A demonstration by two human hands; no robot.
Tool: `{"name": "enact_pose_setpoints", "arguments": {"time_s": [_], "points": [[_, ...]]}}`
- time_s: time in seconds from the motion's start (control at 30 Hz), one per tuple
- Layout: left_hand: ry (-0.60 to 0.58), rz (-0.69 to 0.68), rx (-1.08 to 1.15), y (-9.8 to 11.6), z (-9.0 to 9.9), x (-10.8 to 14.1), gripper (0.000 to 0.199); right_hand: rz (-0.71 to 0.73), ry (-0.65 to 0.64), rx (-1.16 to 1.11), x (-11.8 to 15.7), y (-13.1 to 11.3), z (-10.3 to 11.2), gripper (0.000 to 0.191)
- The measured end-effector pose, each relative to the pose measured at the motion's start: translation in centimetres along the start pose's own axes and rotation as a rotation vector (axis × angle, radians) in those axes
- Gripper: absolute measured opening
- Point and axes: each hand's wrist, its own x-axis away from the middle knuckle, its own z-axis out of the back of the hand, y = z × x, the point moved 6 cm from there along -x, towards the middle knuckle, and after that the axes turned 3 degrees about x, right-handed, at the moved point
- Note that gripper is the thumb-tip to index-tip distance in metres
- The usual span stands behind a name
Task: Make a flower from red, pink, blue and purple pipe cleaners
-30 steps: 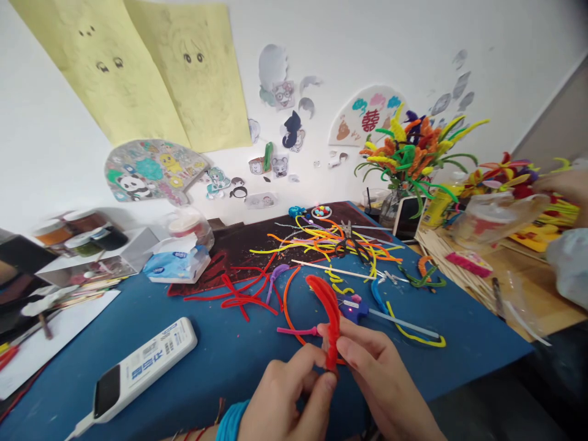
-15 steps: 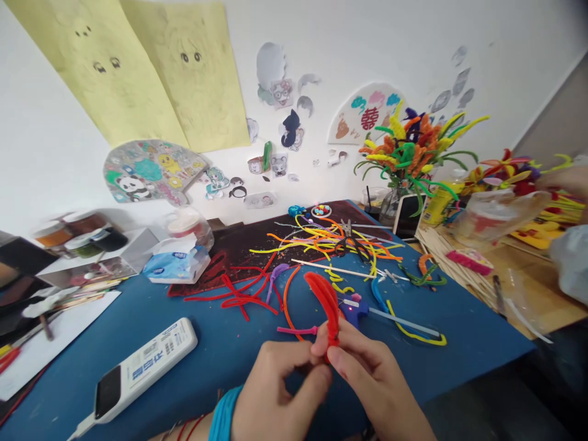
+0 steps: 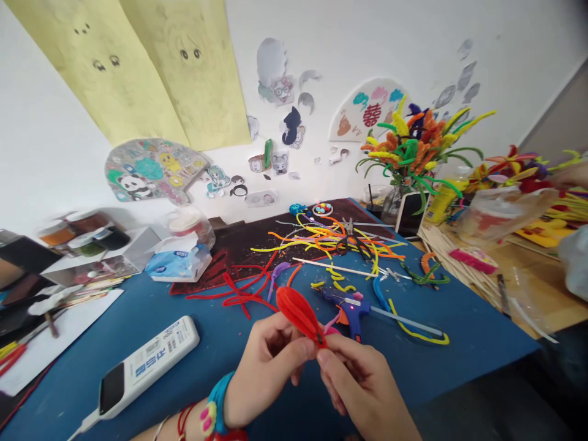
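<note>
Head view: left hand [image 3: 264, 373] and right hand [image 3: 362, 383] fingers pinch red pipe-cleaner loop [image 3: 298, 315] by glue gun [image 3: 351, 312].

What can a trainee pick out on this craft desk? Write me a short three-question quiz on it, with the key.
1. True or false: the left hand and the right hand both hold the red pipe-cleaner loop.
2. Which lies nearer the hands: the blue hot glue gun or the glass vase?
3. What stands in that vase?

Key: 1. True. 2. The blue hot glue gun. 3. Pipe-cleaner flowers.
</note>
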Motion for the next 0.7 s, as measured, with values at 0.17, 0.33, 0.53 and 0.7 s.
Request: {"name": "enact_pose_setpoints", "arguments": {"time_s": [0.17,0.33,0.53,0.7], "points": [[-0.003,-0.005,0.033,-0.2,0.4,-0.2,0.036,0.112,0.089,0.150,0.1,-0.9,0.2,0.035],[-0.019,-0.124,0.173,2.2,1.4,-0.6,0.044,0.199,0.000,0.333,-0.1,-1.5,0.1,0.033],[-0.271,0.168,-0.370,3.5,1.7,-1.0,0.014,0.368,-0.019,0.656,0.2,-2.1,1.0,0.029],[-0.290,0.241,-0.440,2.6,1.9,-1.2,0.015,0.447,0.026,0.777,0.2,-2.2,1.3,0.025]]}}
